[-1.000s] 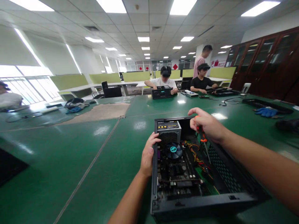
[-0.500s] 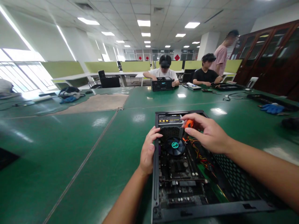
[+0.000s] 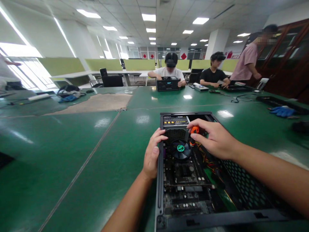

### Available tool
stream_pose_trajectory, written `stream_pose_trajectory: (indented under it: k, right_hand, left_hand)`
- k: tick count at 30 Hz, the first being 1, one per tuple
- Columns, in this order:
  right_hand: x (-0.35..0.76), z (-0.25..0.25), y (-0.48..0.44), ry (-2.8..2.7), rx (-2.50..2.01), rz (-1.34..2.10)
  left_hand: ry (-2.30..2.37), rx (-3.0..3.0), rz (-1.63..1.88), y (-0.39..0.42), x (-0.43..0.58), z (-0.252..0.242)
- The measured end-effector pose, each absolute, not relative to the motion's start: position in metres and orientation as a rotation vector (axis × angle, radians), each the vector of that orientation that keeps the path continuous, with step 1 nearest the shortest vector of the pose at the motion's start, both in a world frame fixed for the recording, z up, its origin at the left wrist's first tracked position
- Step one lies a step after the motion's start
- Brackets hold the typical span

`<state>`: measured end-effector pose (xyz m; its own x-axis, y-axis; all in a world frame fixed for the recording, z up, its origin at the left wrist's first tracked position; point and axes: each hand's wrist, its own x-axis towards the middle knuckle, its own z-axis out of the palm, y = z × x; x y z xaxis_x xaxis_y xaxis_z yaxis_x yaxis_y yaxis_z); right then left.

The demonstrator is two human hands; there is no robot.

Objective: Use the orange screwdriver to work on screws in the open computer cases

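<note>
An open black computer case (image 3: 160, 193) lies on the green table, with its motherboard (image 3: 184, 170) facing up. My left hand (image 3: 152, 153) holds the case's left edge, its fingers bent over the rim beside the CPU fan (image 3: 180, 149). Between the thumb and fingers of my right hand (image 3: 214, 137) is an upright orange-handled screwdriver (image 3: 194, 130). Its lower end points down into the case just right of the fan; the tip is hidden. A power supply (image 3: 175, 120) with a printed label sits at the case's far end. Loose coloured cables (image 3: 209, 162) run below my right hand.
Across the green table (image 3: 96, 167), a person in white (image 3: 156, 74) handles another black case (image 3: 168, 84). A person in black (image 3: 212, 77) sits to the right; one in pink (image 3: 246, 62) stands behind. Blue gloves (image 3: 282, 111) lie at right, a bag (image 3: 69, 90) at left.
The person in pink has moved right and leans over. My view has shifted slightly. Both my hands keep their places at the case, the screwdriver still in my right.
</note>
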<state>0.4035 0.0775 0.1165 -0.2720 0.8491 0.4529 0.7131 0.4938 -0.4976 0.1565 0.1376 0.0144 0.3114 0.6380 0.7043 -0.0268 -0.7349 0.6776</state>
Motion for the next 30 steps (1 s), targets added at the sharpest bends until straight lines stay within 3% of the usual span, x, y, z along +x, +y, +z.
stream_pose_trajectory:
  k: [30]
  right_hand:
    - [0.4053, 0.1209, 0.0803, -2.062, -1.342, 0.193]
  left_hand:
    - [0.54, 2.002, 1.474, 0.1372, 0.1564, 0.0154]
